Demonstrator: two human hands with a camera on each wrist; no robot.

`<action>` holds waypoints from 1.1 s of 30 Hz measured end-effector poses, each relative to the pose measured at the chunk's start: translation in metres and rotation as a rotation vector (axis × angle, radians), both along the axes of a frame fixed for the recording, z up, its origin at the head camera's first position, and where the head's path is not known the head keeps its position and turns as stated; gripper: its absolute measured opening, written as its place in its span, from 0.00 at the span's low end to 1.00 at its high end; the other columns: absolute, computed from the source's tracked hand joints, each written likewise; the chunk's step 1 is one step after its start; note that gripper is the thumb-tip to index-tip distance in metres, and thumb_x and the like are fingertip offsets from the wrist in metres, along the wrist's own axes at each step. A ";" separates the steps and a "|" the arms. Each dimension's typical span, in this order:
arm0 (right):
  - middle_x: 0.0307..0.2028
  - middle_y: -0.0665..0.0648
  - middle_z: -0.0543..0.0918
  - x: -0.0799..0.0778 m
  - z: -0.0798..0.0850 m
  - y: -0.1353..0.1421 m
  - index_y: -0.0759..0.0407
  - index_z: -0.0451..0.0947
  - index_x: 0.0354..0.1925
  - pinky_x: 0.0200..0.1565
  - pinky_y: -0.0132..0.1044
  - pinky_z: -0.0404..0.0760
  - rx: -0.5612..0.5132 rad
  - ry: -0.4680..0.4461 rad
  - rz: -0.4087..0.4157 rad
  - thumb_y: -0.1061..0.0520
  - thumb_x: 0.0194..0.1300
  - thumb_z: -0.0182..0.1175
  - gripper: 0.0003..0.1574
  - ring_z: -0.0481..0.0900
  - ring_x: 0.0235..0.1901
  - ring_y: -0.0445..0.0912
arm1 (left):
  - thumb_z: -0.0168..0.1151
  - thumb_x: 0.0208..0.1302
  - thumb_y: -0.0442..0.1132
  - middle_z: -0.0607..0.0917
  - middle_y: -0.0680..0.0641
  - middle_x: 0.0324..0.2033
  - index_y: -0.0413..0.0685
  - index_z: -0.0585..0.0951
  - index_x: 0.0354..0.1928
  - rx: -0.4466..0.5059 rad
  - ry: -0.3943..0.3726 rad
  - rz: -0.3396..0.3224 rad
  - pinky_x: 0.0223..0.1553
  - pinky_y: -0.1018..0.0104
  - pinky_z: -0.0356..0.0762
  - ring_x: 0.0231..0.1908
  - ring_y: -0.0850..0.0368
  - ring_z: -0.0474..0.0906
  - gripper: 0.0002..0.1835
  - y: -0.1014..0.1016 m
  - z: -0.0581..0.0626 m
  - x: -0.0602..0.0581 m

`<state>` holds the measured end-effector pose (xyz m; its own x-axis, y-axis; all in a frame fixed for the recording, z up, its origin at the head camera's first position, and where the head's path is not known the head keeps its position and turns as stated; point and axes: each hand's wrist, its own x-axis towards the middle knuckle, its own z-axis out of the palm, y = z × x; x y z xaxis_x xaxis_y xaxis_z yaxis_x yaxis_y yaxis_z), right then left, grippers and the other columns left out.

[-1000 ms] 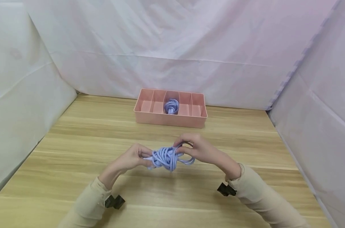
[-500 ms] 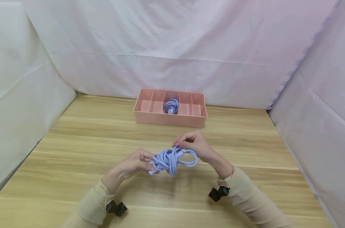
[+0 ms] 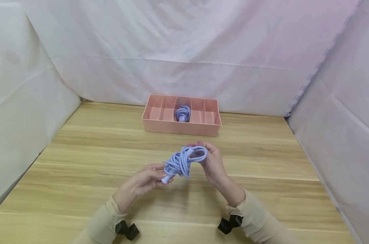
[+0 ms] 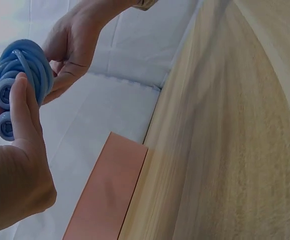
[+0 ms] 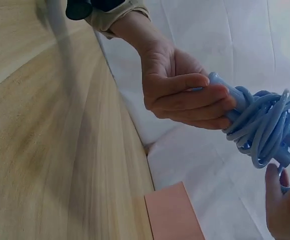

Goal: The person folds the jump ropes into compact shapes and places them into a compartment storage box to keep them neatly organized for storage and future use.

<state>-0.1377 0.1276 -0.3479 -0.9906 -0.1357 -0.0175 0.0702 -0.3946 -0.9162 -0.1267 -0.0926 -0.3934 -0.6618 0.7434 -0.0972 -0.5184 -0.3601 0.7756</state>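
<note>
A light blue jump rope (image 3: 179, 163), wound into a bundle, is held above the table between both hands. My left hand (image 3: 143, 181) grips its near left end, where a flared handle tip pokes out past the fingers. Two round hollow handle ends (image 4: 5, 95) show side by side between the left fingers in the left wrist view. My right hand (image 3: 214, 167) holds the cord loop at the bundle's far right end, its fingertips partly behind the loop. Inside the middle compartment of a pink divided box (image 3: 181, 127) lies another blue coiled bundle (image 3: 183, 113).
The pink box stands at the back of the wood-grain table (image 3: 111, 135), its other compartments bare. White cloth (image 3: 184, 40) hangs behind and on both sides. A small black device (image 3: 127, 230) sits at each wrist.
The bundle has turned, its right end swinging up and away. My right hand, earlier pulling cord at the top, has moved to the loop's far right side. The box stays put.
</note>
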 end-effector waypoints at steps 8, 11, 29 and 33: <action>0.32 0.53 0.84 0.005 0.000 0.011 0.67 0.79 0.36 0.42 0.42 0.79 0.163 0.034 0.000 0.55 0.69 0.40 0.23 0.81 0.36 0.45 | 0.54 0.59 0.28 0.83 0.45 0.36 0.35 0.75 0.49 -0.046 -0.050 0.100 0.43 0.72 0.76 0.36 0.60 0.81 0.14 -0.003 -0.002 0.002; 0.33 0.52 0.83 0.005 0.003 0.014 0.73 0.78 0.38 0.43 0.45 0.79 0.304 0.063 0.000 0.55 0.65 0.48 0.21 0.80 0.38 0.44 | 0.53 0.59 0.28 0.83 0.45 0.35 0.30 0.71 0.52 -0.085 -0.056 0.130 0.43 0.72 0.77 0.35 0.59 0.81 0.18 -0.003 -0.003 0.002; 0.34 0.52 0.79 0.000 0.001 0.020 0.79 0.66 0.52 0.41 0.35 0.80 0.258 -0.103 0.066 0.73 0.55 0.53 0.24 0.80 0.32 0.41 | 0.52 0.57 0.25 0.82 0.46 0.34 0.29 0.72 0.48 -0.190 -0.054 0.156 0.44 0.69 0.77 0.35 0.58 0.81 0.15 -0.003 -0.011 -0.002; 0.36 0.55 0.72 -0.004 -0.007 0.018 0.78 0.67 0.51 0.39 0.35 0.81 0.255 -0.085 0.050 0.75 0.53 0.53 0.24 0.79 0.29 0.41 | 0.51 0.58 0.25 0.82 0.46 0.34 0.26 0.69 0.52 -0.237 -0.053 0.142 0.44 0.69 0.77 0.36 0.57 0.80 0.18 -0.002 -0.014 -0.003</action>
<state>-0.1414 0.1459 -0.3554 -0.9763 -0.1652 -0.1398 0.1645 -0.1463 -0.9755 -0.1295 -0.0946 -0.4079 -0.7474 0.5957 -0.2943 -0.5173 -0.2439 0.8203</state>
